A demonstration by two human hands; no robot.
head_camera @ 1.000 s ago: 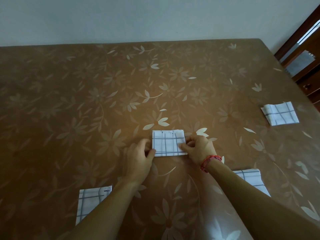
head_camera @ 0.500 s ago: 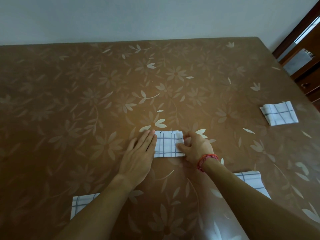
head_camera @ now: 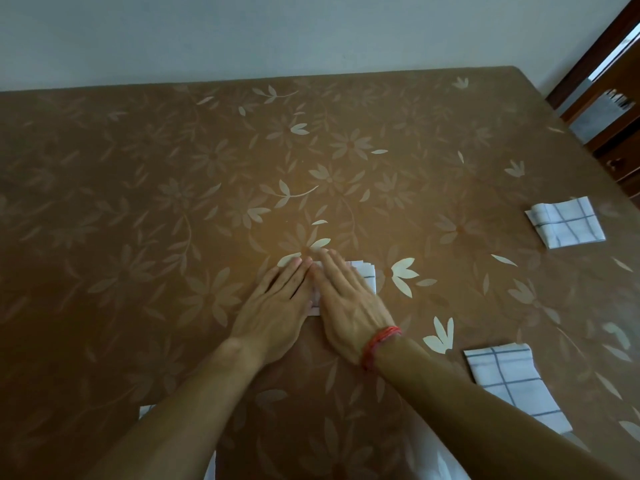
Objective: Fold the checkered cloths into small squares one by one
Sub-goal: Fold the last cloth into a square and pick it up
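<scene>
Hands both flat at table [head_camera: 173, 202] centre. The left hand [head_camera: 277, 306] lies palm down with its fingers straight and together, holding nothing, along the 9 o'clock edge of the middle cloth [head_camera: 365, 273]. The right hand [head_camera: 346, 299] lies palm down on top of that cloth, fingers straight and pressing, nothing grasped; its fingertips point to 11 o'clock. A red thread bracelet [head_camera: 379, 344] sits on the right wrist.

The middle cloth is folded small, with stacked layers showing at its 2 o'clock corner; the rest is hidden under the hands.

A second folded cloth [head_camera: 568, 223] lies at 3 o'clock, well apart, near the table edge. A third cloth [head_camera: 509, 379] lies at 4 o'clock, partly behind the right forearm. A white corner [head_camera: 147, 408] shows at 7 o'clock beside the left forearm; I cannot tell its pattern. Wooden furniture [head_camera: 616, 98] stands at 2 o'clock, past the table.
</scene>
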